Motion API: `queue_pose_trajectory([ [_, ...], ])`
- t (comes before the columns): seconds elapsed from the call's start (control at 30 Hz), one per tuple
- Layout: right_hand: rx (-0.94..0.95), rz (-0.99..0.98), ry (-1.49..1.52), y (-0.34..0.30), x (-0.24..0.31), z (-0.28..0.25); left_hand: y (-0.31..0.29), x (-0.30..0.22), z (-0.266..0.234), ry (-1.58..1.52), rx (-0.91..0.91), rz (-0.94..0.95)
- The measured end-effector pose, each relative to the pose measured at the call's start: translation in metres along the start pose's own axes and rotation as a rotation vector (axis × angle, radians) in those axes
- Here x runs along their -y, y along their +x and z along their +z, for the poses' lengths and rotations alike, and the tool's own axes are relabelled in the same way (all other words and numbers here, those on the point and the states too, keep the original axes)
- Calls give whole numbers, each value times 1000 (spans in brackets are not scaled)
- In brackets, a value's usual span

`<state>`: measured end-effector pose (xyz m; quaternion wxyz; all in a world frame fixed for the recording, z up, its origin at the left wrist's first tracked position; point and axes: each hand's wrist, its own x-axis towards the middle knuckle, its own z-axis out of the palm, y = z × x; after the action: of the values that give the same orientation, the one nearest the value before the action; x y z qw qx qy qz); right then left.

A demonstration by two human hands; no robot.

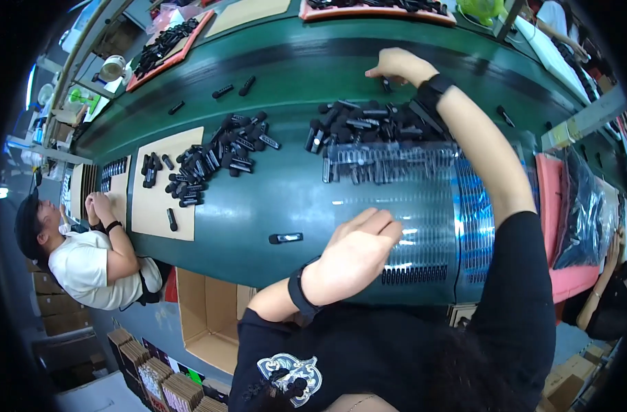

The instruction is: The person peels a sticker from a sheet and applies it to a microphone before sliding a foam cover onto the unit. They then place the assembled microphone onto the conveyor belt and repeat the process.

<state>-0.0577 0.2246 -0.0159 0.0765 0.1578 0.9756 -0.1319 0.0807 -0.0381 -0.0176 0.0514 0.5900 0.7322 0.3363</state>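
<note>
My left hand is held over clear ribbed plastic trays, its fingers curled together; whatever they hold, if anything, is hidden. Stretched out to the far side, my right hand has bent fingers around a small black microphone, partly covered by the hand. Below it lies a heap of similar black microphones with round foam heads, spilling against the trays' far edge. A row of black pieces runs along the near part of the trays. One single microphone rests left of my left hand.
More microphones lie on the green table and a cardboard sheet. At left a co-worker handles something small. Pink foam and a dark plastic bag stand right. An open carton is below the edge.
</note>
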Motion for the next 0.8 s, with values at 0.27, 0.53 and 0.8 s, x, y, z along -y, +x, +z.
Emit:
queue_pose_trajectory([
  [0.27,77,220,120,71,-20,66,43,12,-27,-88,-201,-41],
  [0.53,-428,-403,235,0,-40,11,59,26,-48,-382,-381,-232],
  [0.8,-382,-205,1214,-167,-6,13,62,31,-44,-856,-368,-252],
])
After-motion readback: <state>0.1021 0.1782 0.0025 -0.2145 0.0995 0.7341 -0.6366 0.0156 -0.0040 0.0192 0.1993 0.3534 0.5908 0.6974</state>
